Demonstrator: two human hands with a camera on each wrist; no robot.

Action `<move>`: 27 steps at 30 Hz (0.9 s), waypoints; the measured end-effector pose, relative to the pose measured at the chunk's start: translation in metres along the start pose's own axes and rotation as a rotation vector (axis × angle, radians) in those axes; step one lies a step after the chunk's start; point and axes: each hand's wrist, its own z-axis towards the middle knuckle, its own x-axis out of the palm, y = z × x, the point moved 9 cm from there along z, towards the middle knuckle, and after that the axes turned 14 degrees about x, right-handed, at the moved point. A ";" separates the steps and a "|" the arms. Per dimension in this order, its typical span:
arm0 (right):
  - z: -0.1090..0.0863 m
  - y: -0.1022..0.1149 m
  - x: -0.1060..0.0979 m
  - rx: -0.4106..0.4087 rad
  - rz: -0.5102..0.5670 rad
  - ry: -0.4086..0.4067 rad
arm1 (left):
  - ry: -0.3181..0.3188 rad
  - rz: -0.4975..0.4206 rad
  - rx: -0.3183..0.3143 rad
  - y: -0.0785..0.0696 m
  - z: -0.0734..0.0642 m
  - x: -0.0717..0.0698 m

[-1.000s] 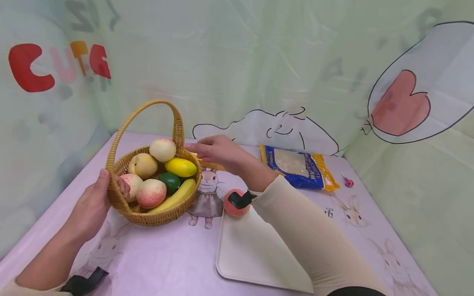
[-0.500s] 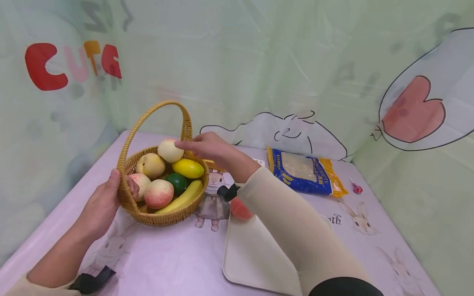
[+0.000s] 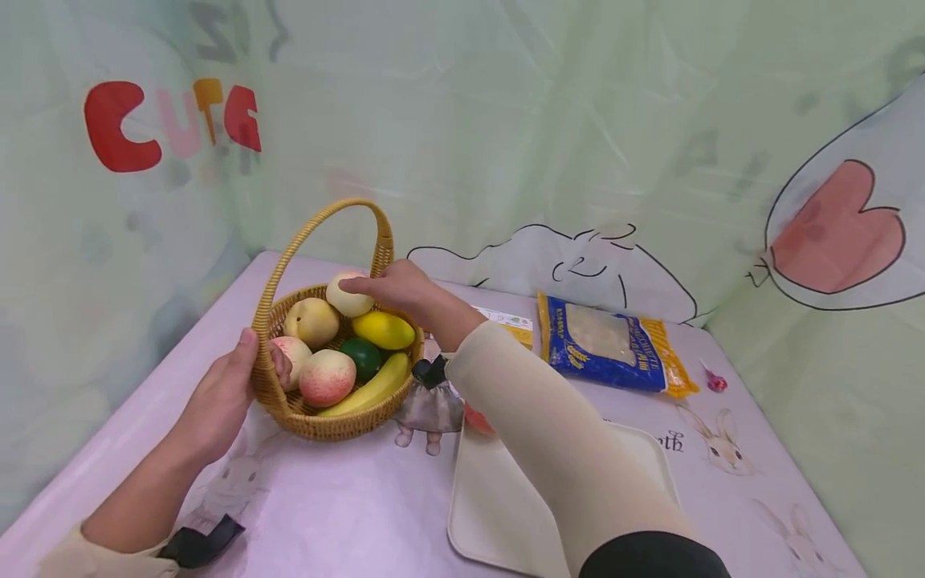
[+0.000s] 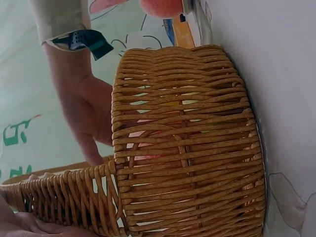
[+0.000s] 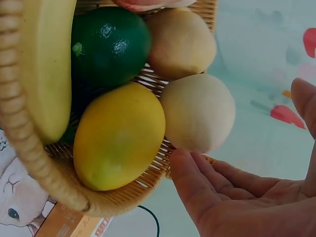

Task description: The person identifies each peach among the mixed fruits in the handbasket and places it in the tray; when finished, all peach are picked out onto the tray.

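A wicker basket with a tall handle stands at the left of the table. My left hand grips its left side at the handle's base, thumb outside and fingertips inside. In the basket lie a banana, a dark green fruit, a yellow oval fruit and several peaches, one partly behind my left fingers. At the back, my right hand reaches over the rim to a pale peach. Its fingertips are right at this peach in the right wrist view, with the thumb spread away.
A cream tray lies under my right forearm, with a reddish round fruit at its back left corner. Farther back are an orange-and-white box, a blue-and-yellow food bag and a wrapped lollipop. Printed curtains border the table.
My right hand has moved from beside the basket's back rim onto the pale peach. My left hand keeps its grip on the basket. The head view has swung left.
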 end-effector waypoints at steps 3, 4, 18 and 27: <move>0.006 0.000 -0.001 0.007 -0.028 -0.052 | 0.003 0.001 -0.003 -0.001 0.000 0.002; 0.008 0.000 -0.001 0.010 -0.033 -0.072 | 0.002 0.001 -0.006 -0.001 0.000 0.002; 0.021 0.013 0.017 0.053 -0.111 -0.288 | -0.025 -0.028 0.020 -0.002 0.002 0.004; 0.027 0.022 0.024 0.094 -0.185 -0.375 | -0.004 -0.059 0.060 -0.005 0.002 0.003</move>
